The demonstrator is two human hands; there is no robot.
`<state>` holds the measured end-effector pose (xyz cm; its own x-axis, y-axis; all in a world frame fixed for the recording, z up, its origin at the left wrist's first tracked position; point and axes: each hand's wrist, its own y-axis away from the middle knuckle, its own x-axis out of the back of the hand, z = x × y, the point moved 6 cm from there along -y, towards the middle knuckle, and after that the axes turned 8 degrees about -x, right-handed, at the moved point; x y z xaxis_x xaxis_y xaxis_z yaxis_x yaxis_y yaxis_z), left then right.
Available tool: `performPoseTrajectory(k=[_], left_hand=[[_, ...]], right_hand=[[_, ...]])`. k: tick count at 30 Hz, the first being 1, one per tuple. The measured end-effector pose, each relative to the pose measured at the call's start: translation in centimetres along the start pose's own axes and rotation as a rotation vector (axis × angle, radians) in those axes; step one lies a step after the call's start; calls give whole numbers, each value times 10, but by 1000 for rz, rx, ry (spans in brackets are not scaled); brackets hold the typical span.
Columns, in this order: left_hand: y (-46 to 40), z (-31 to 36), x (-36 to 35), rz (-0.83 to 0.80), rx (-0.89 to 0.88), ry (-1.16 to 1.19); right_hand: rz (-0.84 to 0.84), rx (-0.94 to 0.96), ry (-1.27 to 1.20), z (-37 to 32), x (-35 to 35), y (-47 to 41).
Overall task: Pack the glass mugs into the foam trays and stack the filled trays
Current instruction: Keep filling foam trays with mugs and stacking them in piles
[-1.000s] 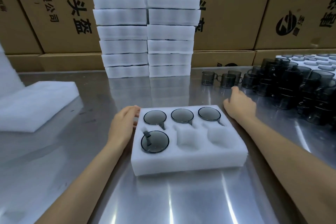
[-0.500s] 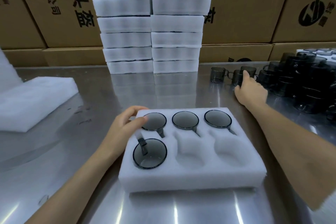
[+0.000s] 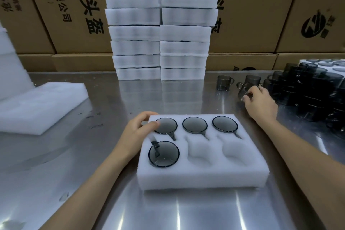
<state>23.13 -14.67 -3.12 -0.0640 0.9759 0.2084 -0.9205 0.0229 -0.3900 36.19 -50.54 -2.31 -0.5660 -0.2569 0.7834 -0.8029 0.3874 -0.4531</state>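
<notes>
Head view shows the packing step underway: the foam tray (image 3: 201,177) on the surface (image 3: 186,211) holds four mugs, two pockets empty. Left hand (image 3: 139,130) steadies the tray corner, fingers loosely curled; right hand (image 3: 260,103) pinches a mug (image 3: 244,90). Next, lower it into a free pocket.

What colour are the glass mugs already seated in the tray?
Smoky dark grey, see-through glass mugs; clearest in the head view.

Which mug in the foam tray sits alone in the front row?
The front-left mug: the two pockets beside it are empty, while the other three fill the back row.
</notes>
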Motion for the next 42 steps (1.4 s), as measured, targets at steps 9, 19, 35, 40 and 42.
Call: performPoseTrajectory(k=[9, 19, 35, 40, 42], left_hand=[[5, -1, 3, 9, 41, -5], [6, 2, 8, 91, 27, 16], [7, 6, 5, 61, 21, -37], [10, 10, 4, 53, 9, -69], [13, 16, 4, 42, -30, -159]], right_hand=[[40, -32, -346, 9, 45, 67], [110, 12, -992, -35, 133, 144], [-183, 499, -694, -101, 131, 215], [-208, 519, -604, -99, 125, 216], [-221, 519, -579, -99, 125, 216]])
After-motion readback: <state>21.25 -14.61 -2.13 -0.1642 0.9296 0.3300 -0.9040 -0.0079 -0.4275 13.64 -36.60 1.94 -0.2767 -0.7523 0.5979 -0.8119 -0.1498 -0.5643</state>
